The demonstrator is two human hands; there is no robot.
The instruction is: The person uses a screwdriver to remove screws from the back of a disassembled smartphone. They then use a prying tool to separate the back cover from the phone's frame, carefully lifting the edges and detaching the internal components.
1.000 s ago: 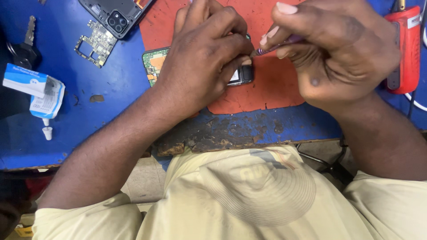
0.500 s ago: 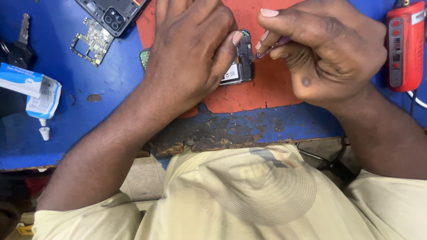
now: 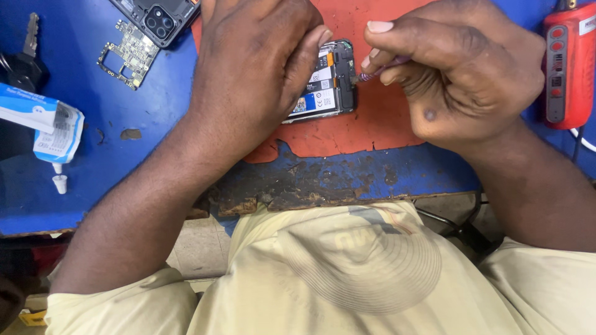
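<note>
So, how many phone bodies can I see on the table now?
2. An opened phone lies on the orange mat under the left hand; a dark phone back with camera lenses lies at the top edge. Others may be hidden.

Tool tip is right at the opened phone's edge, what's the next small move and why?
Probably seat the tip and turn gently. The right hand pinches a thin tool whose tip sits at the opened phone, which the left hand pins to the orange mat.
</note>
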